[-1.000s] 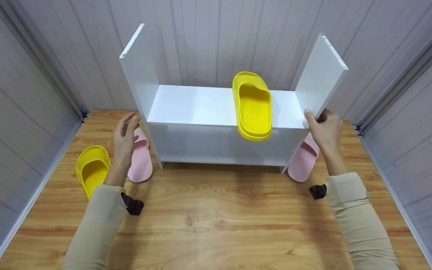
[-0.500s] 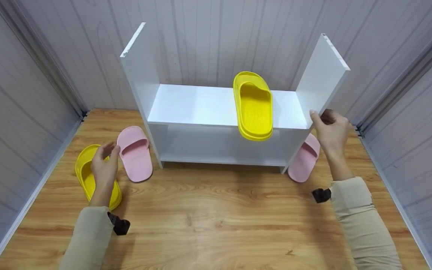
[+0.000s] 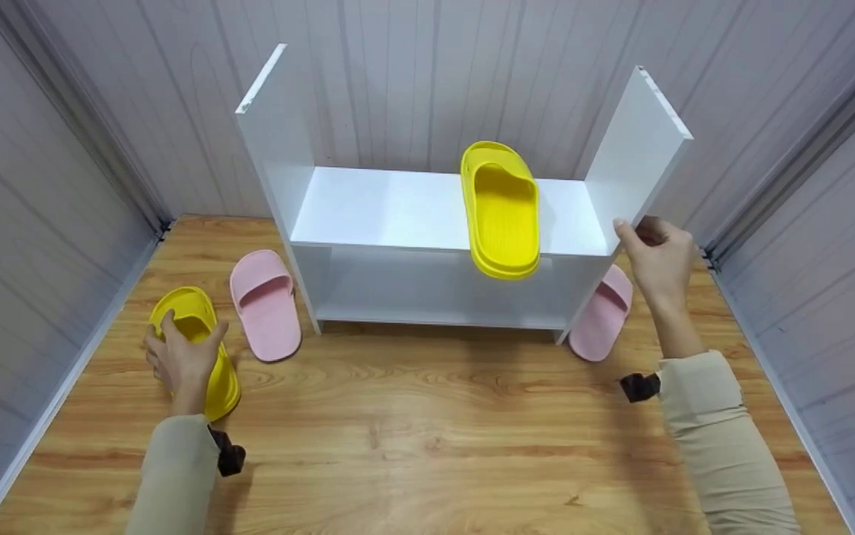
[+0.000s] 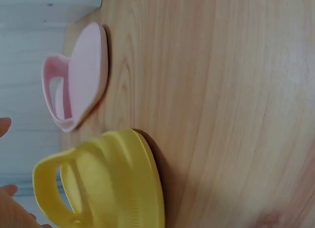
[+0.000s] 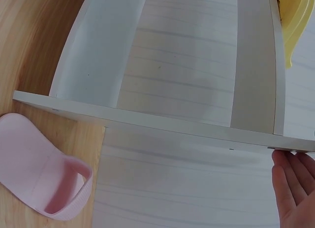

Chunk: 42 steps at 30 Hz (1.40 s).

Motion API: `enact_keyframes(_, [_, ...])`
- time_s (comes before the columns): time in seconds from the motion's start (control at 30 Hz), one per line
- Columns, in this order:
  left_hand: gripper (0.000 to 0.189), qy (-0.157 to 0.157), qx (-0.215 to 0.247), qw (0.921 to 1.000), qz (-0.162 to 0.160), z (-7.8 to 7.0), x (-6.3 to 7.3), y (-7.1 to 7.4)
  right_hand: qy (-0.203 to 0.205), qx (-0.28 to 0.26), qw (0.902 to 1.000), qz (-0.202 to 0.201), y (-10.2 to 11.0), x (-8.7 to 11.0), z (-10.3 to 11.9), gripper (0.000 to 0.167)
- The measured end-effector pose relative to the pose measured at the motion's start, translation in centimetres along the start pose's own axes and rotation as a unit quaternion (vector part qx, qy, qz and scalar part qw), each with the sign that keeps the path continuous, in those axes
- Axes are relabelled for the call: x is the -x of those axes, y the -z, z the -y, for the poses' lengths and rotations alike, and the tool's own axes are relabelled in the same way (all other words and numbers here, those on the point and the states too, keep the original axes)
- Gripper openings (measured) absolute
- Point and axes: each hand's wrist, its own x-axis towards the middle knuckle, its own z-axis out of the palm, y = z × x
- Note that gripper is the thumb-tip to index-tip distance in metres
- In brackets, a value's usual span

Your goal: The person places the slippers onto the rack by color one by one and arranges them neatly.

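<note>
My left hand (image 3: 186,360) is over the yellow slipper on the floor (image 3: 225,386) at the left, fingers spread and a little bent, thumb well apart from them; it has no firm hold, and I cannot tell whether my fingertips touch the slipper. That slipper lies sole down, toe at the far end, heel at the near end. My right hand (image 3: 661,256) pinches the near edge of the right side panel (image 3: 639,148), just about level with the upper shelf (image 3: 382,208), thumb on the near side and fingers against the outer face. Just right of the slipper under my left hand lies the left pink slipper (image 3: 275,323), its strap towards the far end, near the foot of the left side panel (image 3: 271,134). Between the two upright panels run the upper shelf and the lower shelf (image 3: 427,308), both white. On the upper shelf, right of the middle, sits the other yellow slipper (image 3: 505,212), toe far, its heel jutting past the near edge. Outside the right panel, below my right hand, the right pink slipper (image 3: 602,319) lies on the wood-patterned floor (image 3: 427,446), partly hidden by that panel. Beige sleeves (image 3: 717,423) cover both my forearms, and a pale grooved wall (image 3: 427,89) rises on the far side.
</note>
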Motion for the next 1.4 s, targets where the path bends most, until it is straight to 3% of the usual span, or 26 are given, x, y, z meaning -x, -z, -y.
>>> enact_keyframes(0.27, [0.099,0.068,0.040,0.9966,0.022,1.0,-0.4,0.3,-0.001,0.001,1.0000,0.001,0.7,1.4,3.6,0.029])
enact_keyframes(0.53, [0.105,0.107,0.061,0.9919,0.030,1.2,-0.6,0.4,-0.017,0.007,0.9998,0.008,0.8,1.5,3.8,0.030])
enact_keyframes(0.63, [0.106,0.113,0.067,0.9906,0.037,1.0,-0.7,0.5,-0.017,0.009,0.9998,0.008,0.8,1.4,3.6,0.030])
enact_keyframes(0.9, [0.107,0.150,0.064,0.9841,0.069,0.7,-0.7,0.5,-0.023,0.009,0.9996,0.011,0.5,0.2,0.4,0.031])
enact_keyframes(1.13, [0.108,0.157,0.082,0.9816,0.071,0.9,-0.4,0.3,-0.001,-0.005,1.0000,0.004,0.7,0.7,1.3,0.026])
enact_keyframes(1.27, [0.109,0.151,0.066,0.9839,0.069,1.0,-0.3,0.1,0.000,-0.008,0.9999,0.008,1.0,1.5,3.1,0.027])
enact_keyframes(1.4, [0.109,0.147,0.046,0.9859,0.065,1.1,-0.3,-0.2,-0.001,-0.005,0.9999,0.010,1.1,1.8,3.6,0.028])
